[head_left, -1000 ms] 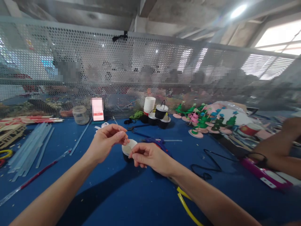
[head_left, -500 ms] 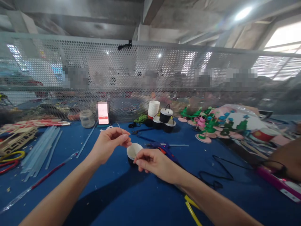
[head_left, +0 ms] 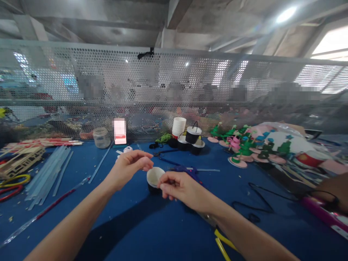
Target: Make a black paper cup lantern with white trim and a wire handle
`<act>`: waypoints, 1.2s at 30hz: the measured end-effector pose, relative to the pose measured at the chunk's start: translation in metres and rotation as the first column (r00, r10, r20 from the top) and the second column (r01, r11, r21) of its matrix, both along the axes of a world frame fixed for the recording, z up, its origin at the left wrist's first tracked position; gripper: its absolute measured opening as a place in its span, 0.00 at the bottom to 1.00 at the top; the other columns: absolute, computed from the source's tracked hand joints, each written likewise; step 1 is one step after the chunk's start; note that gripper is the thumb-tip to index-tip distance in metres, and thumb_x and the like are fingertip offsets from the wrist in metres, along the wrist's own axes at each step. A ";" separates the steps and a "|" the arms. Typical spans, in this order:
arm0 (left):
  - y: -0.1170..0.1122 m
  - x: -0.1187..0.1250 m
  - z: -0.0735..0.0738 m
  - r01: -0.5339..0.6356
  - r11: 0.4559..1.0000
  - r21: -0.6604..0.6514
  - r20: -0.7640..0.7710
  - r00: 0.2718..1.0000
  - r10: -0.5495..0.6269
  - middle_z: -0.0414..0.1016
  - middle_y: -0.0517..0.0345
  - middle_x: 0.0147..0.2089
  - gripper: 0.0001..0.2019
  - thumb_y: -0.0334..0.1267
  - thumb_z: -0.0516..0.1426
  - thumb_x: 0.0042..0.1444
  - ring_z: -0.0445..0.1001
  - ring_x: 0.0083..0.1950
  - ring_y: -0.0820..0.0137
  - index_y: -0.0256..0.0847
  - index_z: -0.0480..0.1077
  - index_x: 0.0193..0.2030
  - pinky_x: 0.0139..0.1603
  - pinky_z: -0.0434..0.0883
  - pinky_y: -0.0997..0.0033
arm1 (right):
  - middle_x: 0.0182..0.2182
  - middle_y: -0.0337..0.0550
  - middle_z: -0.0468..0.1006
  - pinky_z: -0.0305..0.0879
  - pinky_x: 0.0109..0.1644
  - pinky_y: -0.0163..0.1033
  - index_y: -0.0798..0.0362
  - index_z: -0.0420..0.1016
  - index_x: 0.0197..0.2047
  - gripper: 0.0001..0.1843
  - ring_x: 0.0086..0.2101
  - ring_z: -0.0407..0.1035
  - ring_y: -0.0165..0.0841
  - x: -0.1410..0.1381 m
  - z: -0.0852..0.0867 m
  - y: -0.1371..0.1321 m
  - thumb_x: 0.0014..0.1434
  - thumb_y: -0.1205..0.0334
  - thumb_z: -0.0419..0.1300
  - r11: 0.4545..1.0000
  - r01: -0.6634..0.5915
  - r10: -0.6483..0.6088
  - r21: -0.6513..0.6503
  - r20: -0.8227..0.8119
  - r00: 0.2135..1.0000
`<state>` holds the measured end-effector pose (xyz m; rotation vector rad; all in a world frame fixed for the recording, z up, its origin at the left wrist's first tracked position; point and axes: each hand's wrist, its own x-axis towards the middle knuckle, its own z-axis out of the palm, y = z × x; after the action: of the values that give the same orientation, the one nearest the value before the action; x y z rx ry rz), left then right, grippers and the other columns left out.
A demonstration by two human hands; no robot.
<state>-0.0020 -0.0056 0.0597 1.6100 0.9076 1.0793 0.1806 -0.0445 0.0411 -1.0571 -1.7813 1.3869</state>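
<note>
A small paper cup (head_left: 155, 177), white inside with a black lower outside, stands upright on the blue table between my hands. My left hand (head_left: 133, 164) hovers at its upper left, fingers stretched and slightly apart from the thumb, with nothing visible in them. At the cup's right rim is my right hand (head_left: 178, 188), thumb and fingertips pressed together. Whatever they pinch, if anything, is too small to make out. Just behind the cup lies a blue glue gun (head_left: 187, 170) with a clear glue stick in its back.
Behind are black-and-white cups with handles (head_left: 193, 135), a stack of white cups (head_left: 179, 127), a glass jar (head_left: 101, 138) and a lit phone (head_left: 120, 131). Glue sticks (head_left: 47, 174) lie left; small green trees (head_left: 246, 148) stand right. A black cable (head_left: 258, 192) crosses the right side.
My left hand's fingers have loosened from their pinch. My right hand stays pinched at the cup's rim, shifted slightly right. The view has turned a little.
</note>
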 end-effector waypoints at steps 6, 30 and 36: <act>0.009 0.011 -0.037 0.196 0.937 0.291 -0.523 0.852 -0.016 0.63 0.42 0.54 0.35 0.44 0.65 0.32 0.60 0.55 0.55 0.38 0.63 0.51 0.54 0.58 0.53 | 0.22 0.37 0.69 0.59 0.24 0.32 0.54 0.66 0.32 0.08 0.21 0.61 0.25 0.021 0.015 0.008 0.53 0.58 0.54 0.951 0.254 -0.238 0.175 -0.108 0.965; 0.009 0.015 -0.016 0.088 0.953 -0.291 0.227 0.974 -0.021 0.72 0.53 0.31 0.14 0.44 0.53 0.51 0.72 0.36 0.67 0.36 0.67 0.38 0.39 0.68 0.65 | 0.21 0.37 0.71 0.61 0.23 0.29 0.56 0.67 0.30 0.04 0.19 0.64 0.23 -0.011 -0.014 0.010 0.54 0.68 0.52 0.998 0.055 -0.054 -0.008 0.071 0.996; 0.014 0.011 -0.013 -0.007 0.961 -0.276 0.443 0.886 0.134 0.57 0.68 0.16 0.09 0.40 0.56 0.50 0.57 0.16 0.82 0.36 0.66 0.28 0.19 0.60 0.79 | 0.33 0.43 0.75 0.66 0.37 0.32 0.57 0.70 0.36 0.12 0.32 0.70 0.27 -0.004 -0.001 0.088 0.60 0.65 0.47 0.931 0.037 -0.232 0.364 0.511 0.828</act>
<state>0.0089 0.0088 0.0467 1.0387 0.7547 1.2602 0.1761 0.0438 0.0397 -1.4478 -2.1909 0.6727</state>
